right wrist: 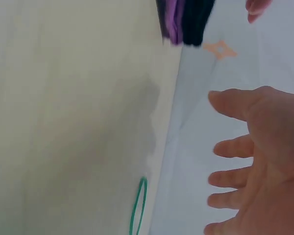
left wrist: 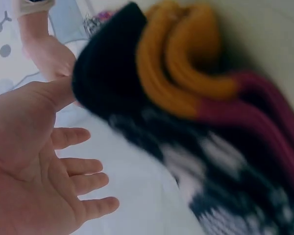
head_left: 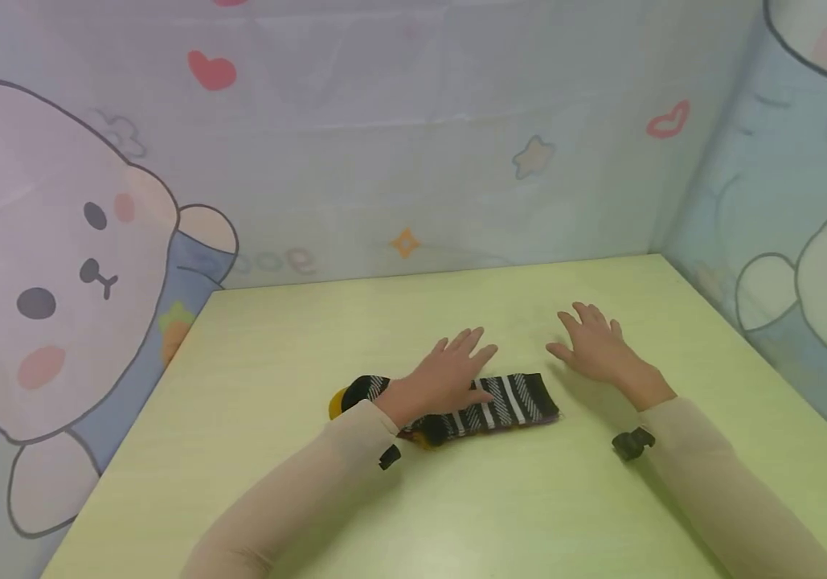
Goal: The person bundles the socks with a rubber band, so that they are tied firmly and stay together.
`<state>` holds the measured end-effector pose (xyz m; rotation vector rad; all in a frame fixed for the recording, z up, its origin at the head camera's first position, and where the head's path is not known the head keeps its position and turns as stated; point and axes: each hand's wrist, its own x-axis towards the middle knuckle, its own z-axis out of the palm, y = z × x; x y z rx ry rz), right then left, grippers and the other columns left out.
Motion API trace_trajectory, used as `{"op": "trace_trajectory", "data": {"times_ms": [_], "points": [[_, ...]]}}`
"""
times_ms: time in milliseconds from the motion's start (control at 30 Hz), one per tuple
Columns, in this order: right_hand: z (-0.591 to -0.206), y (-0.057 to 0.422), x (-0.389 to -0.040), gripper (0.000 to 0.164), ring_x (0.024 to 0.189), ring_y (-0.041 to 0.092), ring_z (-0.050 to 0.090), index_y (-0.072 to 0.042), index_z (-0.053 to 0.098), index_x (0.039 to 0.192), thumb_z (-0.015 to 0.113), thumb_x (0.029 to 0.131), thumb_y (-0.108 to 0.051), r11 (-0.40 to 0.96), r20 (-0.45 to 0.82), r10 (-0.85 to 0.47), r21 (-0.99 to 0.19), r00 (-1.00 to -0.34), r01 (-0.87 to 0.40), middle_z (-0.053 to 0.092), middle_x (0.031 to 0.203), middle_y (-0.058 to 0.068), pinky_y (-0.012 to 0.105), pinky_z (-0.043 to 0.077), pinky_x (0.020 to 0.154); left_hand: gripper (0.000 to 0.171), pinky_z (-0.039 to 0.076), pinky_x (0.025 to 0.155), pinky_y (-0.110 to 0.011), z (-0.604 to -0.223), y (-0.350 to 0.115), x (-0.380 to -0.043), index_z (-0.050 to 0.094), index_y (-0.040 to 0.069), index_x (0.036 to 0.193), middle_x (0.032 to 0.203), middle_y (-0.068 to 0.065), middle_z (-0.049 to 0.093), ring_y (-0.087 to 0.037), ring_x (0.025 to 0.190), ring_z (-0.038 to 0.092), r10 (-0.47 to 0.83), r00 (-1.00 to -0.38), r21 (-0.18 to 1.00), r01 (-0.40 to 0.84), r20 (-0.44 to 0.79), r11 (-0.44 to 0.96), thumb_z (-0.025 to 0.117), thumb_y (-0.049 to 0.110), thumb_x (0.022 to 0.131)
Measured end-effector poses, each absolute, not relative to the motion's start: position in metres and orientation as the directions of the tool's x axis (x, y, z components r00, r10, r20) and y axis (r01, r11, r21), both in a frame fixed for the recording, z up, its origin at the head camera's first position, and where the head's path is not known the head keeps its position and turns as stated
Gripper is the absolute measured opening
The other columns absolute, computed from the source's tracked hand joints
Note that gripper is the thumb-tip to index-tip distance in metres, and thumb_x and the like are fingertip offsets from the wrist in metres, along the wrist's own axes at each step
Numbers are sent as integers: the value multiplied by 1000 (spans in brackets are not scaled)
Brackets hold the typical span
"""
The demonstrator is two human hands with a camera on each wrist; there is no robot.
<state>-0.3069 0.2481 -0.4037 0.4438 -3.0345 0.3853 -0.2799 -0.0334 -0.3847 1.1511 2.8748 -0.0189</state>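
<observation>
A stack of patterned socks [head_left: 521,400] lies flat on the table, black with white and grey bands on top and mustard toes at its left end. Over the stack reaches my left hand [head_left: 442,382], fingers straight and spread, hiding its middle. In the left wrist view folded black, mustard and maroon sock layers [left wrist: 186,73] loom beside the thumb, and the palm holds nothing. My right hand [head_left: 597,350] hovers right of the socks, fingers spread and holding nothing. A dark and purple sock end [right wrist: 183,22] shows beyond its thumb in the right wrist view.
In the right wrist view a thin green loop [right wrist: 143,181] lies on the table near its far edge. The pale yellow table [head_left: 500,515] meets a printed cloth backdrop [head_left: 355,161] behind and at both sides. Each wrist wears a small black device [head_left: 632,443].
</observation>
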Motion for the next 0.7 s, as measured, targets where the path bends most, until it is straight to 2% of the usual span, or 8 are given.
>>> {"op": "trace_trajectory", "data": {"times_ms": [167,267,367,433,500,700], "points": [[-400,270,-311,56,131,64,28,18,38,141,49,104,-23,936,-48,-271,-248,-961,-251,28,144,45,77,31,96,71,35,113,-42,-387,-23,-283,29,15,159,161,-12,28,-26,146,31,691,-714,55,690,-114,722,57,45,101],[-400,281,-313,47,119,64,40,22,44,132,45,100,-13,931,-101,-291,-258,-951,-257,41,130,46,73,38,93,68,42,107,-38,-389,-20,-284,30,14,158,156,-10,39,-24,140,41,677,-715,114,669,-172,735,57,41,102],[-402,290,-317,34,95,50,52,20,55,114,42,96,-5,934,-127,-307,-233,-943,-272,53,103,36,61,47,83,64,44,105,-36,-390,-17,-286,32,14,157,151,-7,46,-21,136,46,676,-702,156,659,-224,736,56,39,103],[-403,294,-320,27,83,39,49,17,59,104,42,95,-1,936,-128,-308,-215,-943,-277,53,91,26,52,48,74,61,44,104,-35,-391,-16,-288,35,13,156,149,-6,49,-21,134,48,684,-688,177,662,-241,728,56,37,103],[-404,297,-321,23,80,33,46,15,59,98,42,95,1,940,-124,-299,-206,-946,-270,52,86,21,47,46,70,59,44,104,-34,-390,-15,-290,39,12,154,148,-6,50,-20,133,49,695,-675,193,669,-247,718,56,35,103],[-403,306,-324,19,79,33,53,16,61,95,45,90,8,950,-130,-240,-235,-962,-206,61,84,19,48,50,74,58,44,103,-31,-389,-8,-298,43,9,151,149,-5,49,-19,131,51,710,-652,259,662,-264,704,61,30,101]]}}
